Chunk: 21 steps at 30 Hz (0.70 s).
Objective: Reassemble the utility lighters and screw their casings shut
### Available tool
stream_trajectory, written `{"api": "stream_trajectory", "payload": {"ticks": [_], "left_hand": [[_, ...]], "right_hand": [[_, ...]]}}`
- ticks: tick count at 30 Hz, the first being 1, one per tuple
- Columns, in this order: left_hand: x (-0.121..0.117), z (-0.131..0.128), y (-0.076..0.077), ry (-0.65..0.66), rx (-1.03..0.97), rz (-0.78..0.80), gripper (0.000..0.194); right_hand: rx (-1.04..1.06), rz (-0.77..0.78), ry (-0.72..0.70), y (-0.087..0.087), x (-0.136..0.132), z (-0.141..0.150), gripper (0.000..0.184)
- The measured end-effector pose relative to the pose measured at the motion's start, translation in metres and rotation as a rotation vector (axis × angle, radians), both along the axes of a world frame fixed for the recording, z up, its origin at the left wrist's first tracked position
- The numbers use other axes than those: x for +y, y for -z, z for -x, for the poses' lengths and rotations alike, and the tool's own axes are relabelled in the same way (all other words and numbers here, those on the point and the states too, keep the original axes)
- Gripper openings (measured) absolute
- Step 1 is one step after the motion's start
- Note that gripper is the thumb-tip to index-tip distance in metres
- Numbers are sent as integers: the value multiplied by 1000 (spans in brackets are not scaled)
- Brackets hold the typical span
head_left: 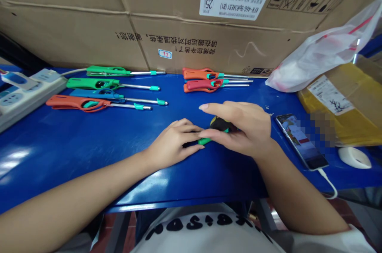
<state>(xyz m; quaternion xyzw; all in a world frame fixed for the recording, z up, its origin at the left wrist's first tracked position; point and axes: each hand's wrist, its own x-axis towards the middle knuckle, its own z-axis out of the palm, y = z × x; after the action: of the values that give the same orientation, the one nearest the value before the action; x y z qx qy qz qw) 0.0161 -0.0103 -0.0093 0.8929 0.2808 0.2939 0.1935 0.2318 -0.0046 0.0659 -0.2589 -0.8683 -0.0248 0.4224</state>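
My left hand (174, 141) and my right hand (238, 127) meet at the middle of the blue table (89, 141). Between them lies a small object with a black body and a green tip (219, 125), mostly hidden by the fingers. My right hand curls over it with the index finger stretched out to the left. The fingers of my left hand are closed around its green end. Several long-nosed lighters (98, 103) in orange, blue and green lie at the back left. Three more lighters (205, 81), orange and red, lie at the back centre.
A big cardboard box (179, 26) walls off the back of the table. A white power strip (24, 93) sits at the left edge. At the right lie a phone on a cable (301, 141), a tape roll (355, 157), a yellow parcel (343, 105) and a plastic bag (322, 53).
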Motion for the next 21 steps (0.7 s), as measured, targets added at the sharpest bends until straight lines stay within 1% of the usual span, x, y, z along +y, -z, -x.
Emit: {"api": "stream_trajectory", "payload": {"ticks": [4, 6, 9, 11, 13, 16, 17, 19, 21], "left_hand": [[0, 0, -1, 7, 17, 27, 22], [0, 0, -1, 7, 19, 23, 23], [0, 0, 1, 1, 19, -3, 26], [0, 0, 1, -6, 17, -7, 27], [-1, 0, 1, -7, 22, 8, 27], [0, 0, -1, -2, 37, 36, 26], [0, 0, -1, -1, 37, 37, 26], [0, 0, 0, -1, 34, 21, 27], [0, 0, 0, -2, 25, -5, 26]], "right_hand": [[36, 124, -114, 0, -2, -2, 41], [62, 144, -138, -1, -3, -1, 43], [52, 66, -48, -1, -1, 1, 31], [20, 3, 9, 1, 1, 1, 30], [13, -1, -19, 2, 2, 1, 33], [48, 89, -135, 2, 2, 0, 41], [62, 117, -151, 2, 1, 1, 43], [76, 122, -130, 1, 0, 2, 37], [76, 59, -60, 1, 1, 2, 27]]}}
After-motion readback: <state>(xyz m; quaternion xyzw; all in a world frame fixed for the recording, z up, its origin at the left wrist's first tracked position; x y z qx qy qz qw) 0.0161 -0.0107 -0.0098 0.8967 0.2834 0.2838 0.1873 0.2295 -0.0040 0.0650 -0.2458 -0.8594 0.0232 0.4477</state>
